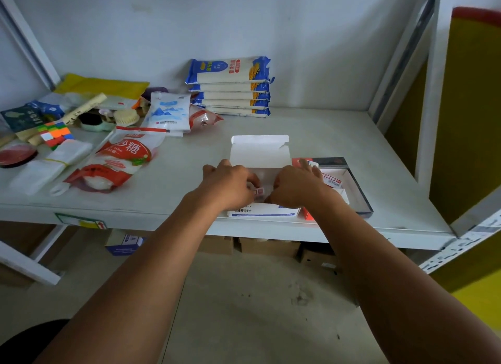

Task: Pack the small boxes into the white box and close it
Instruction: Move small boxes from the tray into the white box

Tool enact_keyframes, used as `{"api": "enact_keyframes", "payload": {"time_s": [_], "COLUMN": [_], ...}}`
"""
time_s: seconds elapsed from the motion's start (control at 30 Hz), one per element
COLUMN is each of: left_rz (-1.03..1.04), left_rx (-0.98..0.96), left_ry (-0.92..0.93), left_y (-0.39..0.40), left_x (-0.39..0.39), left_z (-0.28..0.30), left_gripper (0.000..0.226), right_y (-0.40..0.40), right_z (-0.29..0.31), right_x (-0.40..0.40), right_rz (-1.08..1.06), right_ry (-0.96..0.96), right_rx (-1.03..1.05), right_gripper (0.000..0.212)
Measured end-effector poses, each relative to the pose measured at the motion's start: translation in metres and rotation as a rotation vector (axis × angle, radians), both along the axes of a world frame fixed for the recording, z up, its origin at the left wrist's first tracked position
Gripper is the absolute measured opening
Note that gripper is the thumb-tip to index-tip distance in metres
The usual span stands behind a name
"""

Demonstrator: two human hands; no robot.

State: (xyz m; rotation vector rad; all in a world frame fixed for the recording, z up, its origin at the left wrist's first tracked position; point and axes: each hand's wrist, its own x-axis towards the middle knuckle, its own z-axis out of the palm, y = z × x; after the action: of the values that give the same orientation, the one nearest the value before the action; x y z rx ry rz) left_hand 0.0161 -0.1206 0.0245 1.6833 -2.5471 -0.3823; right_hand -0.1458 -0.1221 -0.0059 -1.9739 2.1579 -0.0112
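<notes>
Packing step: both hands, left hand (230, 184) and right hand (295, 186), pinch small boxes (259, 191) inside the open white box (260, 152) at the shelf's (352, 135) front edge. Next, seat them flat, then fold the lid.

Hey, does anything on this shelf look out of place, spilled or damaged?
Nothing looks spilled or broken. The white box sits open with its lid up, both hands, left and right, inside it on a small box. The left end of the shelf is a loose jumble, with a sugar bag lying askew.
</notes>
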Motion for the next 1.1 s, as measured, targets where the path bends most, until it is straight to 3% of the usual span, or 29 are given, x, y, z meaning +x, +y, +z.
{"api": "enact_keyframes", "payload": {"time_s": [0.13,0.27,0.43,0.53,0.77,0.87,1.0,1.1], "left_rz": [-0.034,-0.002,0.023,0.026,0.015,-0.005,-0.018,-0.030], "left_rx": [-0.012,-0.045,-0.039,-0.004,0.206,0.244,0.225,0.184], "left_ry": [-0.021,0.070,0.109,0.102,0.108,0.108,0.190,0.196], "left_y": [-0.002,-0.004,-0.007,-0.012,-0.033,-0.041,-0.046,-0.046], "left_x": [-0.003,-0.004,-0.011,-0.015,-0.022,-0.019,-0.014,-0.012], "left_z": [-0.003,-0.004,-0.007,-0.008,0.007,0.009,0.006,0.005], "left_gripper": [0.039,0.035,0.024,0.021,0.022,0.032,0.042,0.042], "right_y": [0.002,0.000,-0.002,-0.002,-0.009,-0.011,-0.013,-0.020], "right_z": [0.003,0.006,0.010,0.012,0.018,0.024,0.039,0.037], "right_x": [-0.004,-0.006,-0.003,-0.003,-0.011,-0.017,-0.043,-0.067], "right_rz": [0.038,0.066,0.087,0.120,0.210,0.241,0.071,-0.052], "right_ry": [0.007,0.038,0.026,0.017,-0.007,-0.140,-0.268,-0.250], "right_rx": [-0.049,-0.040,-0.038,-0.067,-0.090,-0.125,-0.517,-0.403], "right_gripper": [0.049,0.048,0.032,0.027,0.039,0.025,0.017,0.018]}}
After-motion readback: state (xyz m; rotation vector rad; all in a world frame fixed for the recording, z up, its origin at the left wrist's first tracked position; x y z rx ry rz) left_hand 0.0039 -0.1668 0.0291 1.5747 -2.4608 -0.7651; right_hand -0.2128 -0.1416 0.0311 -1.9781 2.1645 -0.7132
